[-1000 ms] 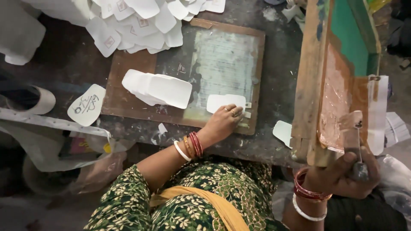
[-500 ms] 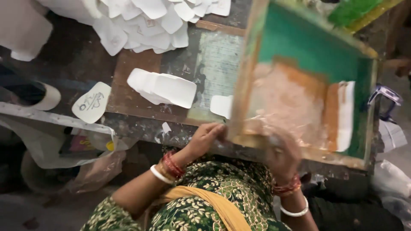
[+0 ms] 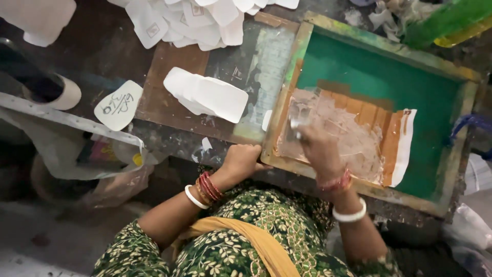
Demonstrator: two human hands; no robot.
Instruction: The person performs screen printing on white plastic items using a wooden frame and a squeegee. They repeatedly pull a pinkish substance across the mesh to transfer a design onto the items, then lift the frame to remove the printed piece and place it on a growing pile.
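Left to right: our left hand [image 3: 241, 160] curls its fingers over the desk's near edge, beside the frame's corner. The green screen frame [image 3: 379, 77], tilted up a second ago, now lies flat on the board, so printing starts. Our right hand [image 3: 320, 149] clasps the squeegee [image 3: 297, 123] in the ink inside it.

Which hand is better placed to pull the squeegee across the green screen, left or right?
Right, probably. The right hand is already inside the green-meshed wooden screen frame, gripping a small squeegee on the pale ink patch. The left hand only holds the frame's near corner.
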